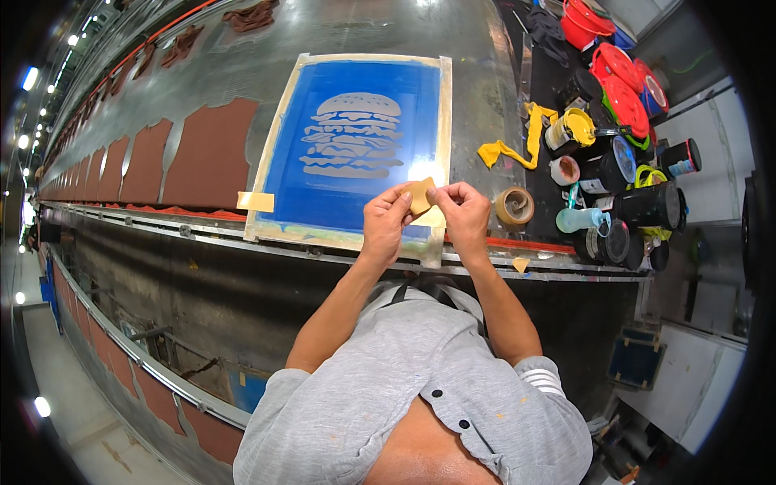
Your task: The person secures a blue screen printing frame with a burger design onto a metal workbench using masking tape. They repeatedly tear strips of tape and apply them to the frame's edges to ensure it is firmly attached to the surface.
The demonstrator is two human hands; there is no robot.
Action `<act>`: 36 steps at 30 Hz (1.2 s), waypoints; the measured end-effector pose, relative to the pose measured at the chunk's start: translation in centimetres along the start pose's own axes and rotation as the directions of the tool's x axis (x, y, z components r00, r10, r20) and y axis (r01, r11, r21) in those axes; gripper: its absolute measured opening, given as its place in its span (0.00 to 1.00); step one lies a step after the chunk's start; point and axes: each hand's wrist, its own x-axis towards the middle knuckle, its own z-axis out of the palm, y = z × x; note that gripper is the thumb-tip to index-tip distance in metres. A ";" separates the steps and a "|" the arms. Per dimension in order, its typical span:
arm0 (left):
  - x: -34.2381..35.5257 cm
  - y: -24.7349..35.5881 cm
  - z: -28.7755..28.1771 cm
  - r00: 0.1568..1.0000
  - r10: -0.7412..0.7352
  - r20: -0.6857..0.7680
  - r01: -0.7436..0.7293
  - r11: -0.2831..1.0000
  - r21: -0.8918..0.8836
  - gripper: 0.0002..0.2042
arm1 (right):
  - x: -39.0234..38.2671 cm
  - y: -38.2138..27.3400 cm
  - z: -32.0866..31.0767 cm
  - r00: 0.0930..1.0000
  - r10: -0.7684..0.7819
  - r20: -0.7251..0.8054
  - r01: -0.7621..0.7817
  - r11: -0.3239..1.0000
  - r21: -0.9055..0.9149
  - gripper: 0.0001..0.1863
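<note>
My left hand (390, 218) and my right hand (462, 214) pinch a short tan strip of tape (421, 195) between their fingers, above the lower right of a screen-printing frame (443, 97). The frame's blue mesh (295, 194) carries a pale layered burger design (350, 133), with a bright glare beside my fingers. Tan tape borders the mesh, and another tape piece (255, 200) sticks over its left side near the bottom. A brown tape roll (515, 206) lies to the right of my right hand, and a small tan scrap (520, 264) is on the table edge.
Brown fabric panels (210, 153) lie along the long metal table (202, 65) to the left. Crowded paint containers (606, 162), red lids (626, 101), a pale blue bottle (578, 218) and yellow rags (501, 153) stand or lie at the right. A metal rail runs below the frame.
</note>
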 end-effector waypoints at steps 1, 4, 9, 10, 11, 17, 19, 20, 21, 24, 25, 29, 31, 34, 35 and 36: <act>0.0 -0.3 -0.1 0.993 0.116 -0.033 -0.108 0.976 0.187 0.15 | -0.2 0.1 0.0 0.998 -0.055 -0.009 0.052 0.978 -0.201 0.14; 0.0 0.2 0.0 0.935 0.353 -0.027 -0.280 0.784 0.553 0.13 | -0.9 0.4 -0.4 0.983 -0.184 -0.024 0.141 0.825 -0.546 0.17; -1.0 2.6 1.0 0.945 0.190 0.265 -0.324 0.631 0.705 0.14 | -0.1 0.5 -1.5 0.963 -0.195 0.184 0.162 0.970 0.181 0.10; -1.0 2.5 1.3 0.933 0.138 0.332 -0.341 0.633 0.695 0.15 | 0.1 0.6 -1.6 0.949 -0.128 0.290 0.075 0.980 0.187 0.09; -1.4 2.7 1.5 0.946 0.114 0.303 -0.300 0.660 0.689 0.16 | 0.2 0.7 -1.8 0.918 -0.061 0.392 -0.012 0.983 0.181 0.08; -2.3 3.7 2.4 0.990 0.049 0.134 -0.118 0.810 0.575 0.22 | -0.4 1.3 -1.5 0.882 0.074 0.465 -0.283 0.872 0.399 0.08; -2.3 3.5 2.3 0.995 0.063 0.082 -0.098 0.826 0.555 0.24 | -0.3 2.4 -1.7 0.891 0.062 0.449 -0.273 0.864 0.423 0.06; -2.0 3.1 1.9 0.996 0.075 0.057 -0.094 0.841 0.532 0.24 | -0.6 2.3 -1.2 0.911 0.053 0.409 -0.249 0.861 0.443 0.08; -1.8 3.5 1.8 0.997 -0.011 0.074 -0.030 0.847 0.530 0.24 | -0.7 2.2 -0.9 0.937 0.044 0.346 -0.217 0.850 0.479 0.12; -1.2 1.6 -0.1 0.954 -0.237 0.183 0.167 0.928 0.332 0.18 | -0.8 2.4 -0.1 0.991 0.028 0.129 -0.087 0.873 0.479 0.10; -1.2 2.0 0.0 0.963 -0.234 0.132 0.197 0.948 0.249 0.17 | -0.8 2.4 -0.5 0.991 0.023 0.132 -0.080 0.892 0.445 0.10; -1.3 3.5 0.3 0.987 -0.160 0.027 0.154 0.977 0.147 0.11 | -1.1 2.6 -1.3 0.963 0.040 0.265 -0.137 0.923 0.360 0.10; -1.2 3.5 -0.2 0.995 -0.079 0.063 0.060 0.964 0.258 0.10 | -1.3 2.7 -1.5 0.934 0.094 0.346 -0.212 0.923 0.321 0.09; -1.6 3.5 0.2 0.998 -0.049 0.037 0.036 0.953 0.299 0.10 | -1.9 2.7 -1.5 0.921 0.183 0.343 -0.311 0.876 0.368 0.08; -1.6 3.4 0.0 0.998 -0.061 0.033 0.048 0.954 0.297 0.10 | -2.0 2.4 -1.9 0.910 0.162 0.382 -0.311 0.876 0.368 0.08; -1.4 3.3 -0.3 0.997 -0.072 0.029 0.060 0.954 0.295 0.10 | -2.2 2.5 -1.9 0.910 0.138 0.391 -0.310 0.852 0.421 0.08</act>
